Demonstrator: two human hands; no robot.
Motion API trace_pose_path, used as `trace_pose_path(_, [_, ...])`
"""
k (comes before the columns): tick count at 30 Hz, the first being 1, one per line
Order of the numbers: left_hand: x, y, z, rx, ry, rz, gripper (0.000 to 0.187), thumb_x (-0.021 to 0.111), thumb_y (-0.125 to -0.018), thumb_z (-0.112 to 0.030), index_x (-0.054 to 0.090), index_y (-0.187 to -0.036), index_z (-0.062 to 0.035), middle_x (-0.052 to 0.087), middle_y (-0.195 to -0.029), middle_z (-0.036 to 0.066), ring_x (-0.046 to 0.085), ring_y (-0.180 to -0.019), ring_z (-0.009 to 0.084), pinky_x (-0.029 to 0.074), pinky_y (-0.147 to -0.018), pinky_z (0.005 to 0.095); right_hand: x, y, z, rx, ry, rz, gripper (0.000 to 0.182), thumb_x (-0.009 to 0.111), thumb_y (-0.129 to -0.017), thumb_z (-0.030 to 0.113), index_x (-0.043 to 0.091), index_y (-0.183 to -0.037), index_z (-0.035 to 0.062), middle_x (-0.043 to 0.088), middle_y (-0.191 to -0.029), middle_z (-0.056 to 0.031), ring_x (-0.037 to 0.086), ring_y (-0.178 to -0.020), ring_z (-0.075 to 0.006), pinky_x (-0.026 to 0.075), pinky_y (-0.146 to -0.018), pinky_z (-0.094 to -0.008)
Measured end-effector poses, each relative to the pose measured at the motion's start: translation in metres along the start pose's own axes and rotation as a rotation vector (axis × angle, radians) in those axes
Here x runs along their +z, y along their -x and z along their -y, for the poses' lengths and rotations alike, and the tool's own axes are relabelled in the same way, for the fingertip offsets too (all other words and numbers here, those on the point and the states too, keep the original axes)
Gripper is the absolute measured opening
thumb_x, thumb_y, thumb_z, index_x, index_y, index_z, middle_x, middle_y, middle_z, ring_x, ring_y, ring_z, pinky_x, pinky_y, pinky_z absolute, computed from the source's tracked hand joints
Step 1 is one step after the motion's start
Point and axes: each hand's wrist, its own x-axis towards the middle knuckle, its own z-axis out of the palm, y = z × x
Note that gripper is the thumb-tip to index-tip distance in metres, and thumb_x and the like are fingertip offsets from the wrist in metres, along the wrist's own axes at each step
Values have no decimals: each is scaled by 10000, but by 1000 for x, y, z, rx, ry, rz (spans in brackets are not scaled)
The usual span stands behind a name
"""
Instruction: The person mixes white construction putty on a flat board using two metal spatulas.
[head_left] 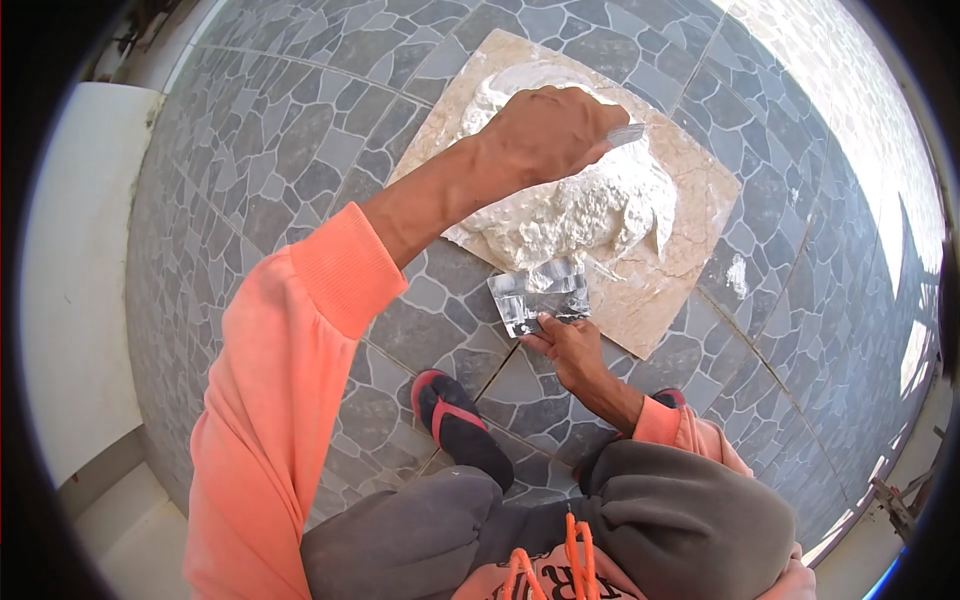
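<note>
A heap of wet white plaster-like paste (570, 215) is spread over a square beige tile (690, 215) on the floor. Above the heap, my left hand (560, 130) is closed around a scraper (627, 135), of which only a thin metal edge shows past the fingers. My right hand (572, 350) grips a flat, wide metal scraper (540, 298) by its near edge, thumb on top. White smears mark this blade, and its far edge is at the near side of the paste.
Grey stone-patterned floor tiles (290, 150) surround the beige tile. A white splatter (737, 276) lies on the floor at right. My sandalled foot (462, 425) is close to the near side. A white ledge (85, 270) runs along the left.
</note>
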Motion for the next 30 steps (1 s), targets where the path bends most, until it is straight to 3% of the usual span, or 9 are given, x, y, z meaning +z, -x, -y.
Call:
trace_pose_path(5, [-15, -2, 2, 34, 17, -47, 319, 617, -889, -314, 631, -1130, -105, 685, -961, 165, 655, -883, 366, 529, -757, 429, 39, -27, 1, 8, -241, 37, 205, 490, -952, -13, 485, -1129, -117, 579, -1138, -194, 633, -1015, -312, 572, -902, -428])
trace_pose_path(9, [-30, 5, 6, 19, 31, 20, 349, 628, -883, -316, 634, -1169, -115, 686, -980, 173, 658, -903, 358, 524, -779, 425, 60, -29, 31, -122, -288, 91, 207, 492, -950, -24, 473, -1124, -135, 575, -1117, -191, 626, -1018, -320, 557, -930, -446])
trace_pose_path(12, [-35, 13, 11, 1, 42, 78, 330, 632, -880, -303, 637, -1150, -114, 685, -957, 182, 655, -898, 365, 518, -785, 429, 74, -23, 61, -108, -290, 50, 218, 482, -952, -23, 457, -1136, -138, 569, -1115, -186, 622, -1023, -321, 553, -937, -446])
trace_pose_path(17, [-34, 18, 6, 18, 120, 275, 252, 647, -864, -263, 643, -1050, -93, 678, -870, 188, 648, -848, 385, 506, -743, 448, 85, -14, 101, -188, -172, 114, 219, 491, -946, -9, 460, -1124, -132, 577, -1095, -190, 631, -1005, -320, 562, -922, -430])
trace_pose_path(20, [-21, 15, 4, 71, 77, 252, 229, 662, -849, -246, 639, -1007, -81, 669, -830, 187, 641, -800, 394, 498, -711, 458, 82, -11, 123, -294, 17, 127, 210, 501, -944, 3, 483, -1102, -134, 600, -1045, -183, 651, -960, -308, 574, -895, -427])
trace_pose_path(25, [-23, -3, 9, 187, 168, 18, 221, 650, -814, -187, 629, -986, -50, 653, -786, 209, 642, -779, 386, 499, -698, 459, 68, 3, 154, -371, 168, 67, 254, 522, -933, 17, 493, -1120, -153, 612, -1108, -233, 662, -977, -316, 577, -869, -413])
trace_pose_path(30, [-8, -5, -1, 73, 28, 133, 227, 644, -836, -218, 624, -999, -62, 657, -802, 196, 648, -806, 382, 510, -714, 468, 57, 25, 165, -350, 221, 28, 256, 517, -926, 25, 502, -1089, -171, 633, -1062, -235, 670, -954, -307, 582, -850, -412])
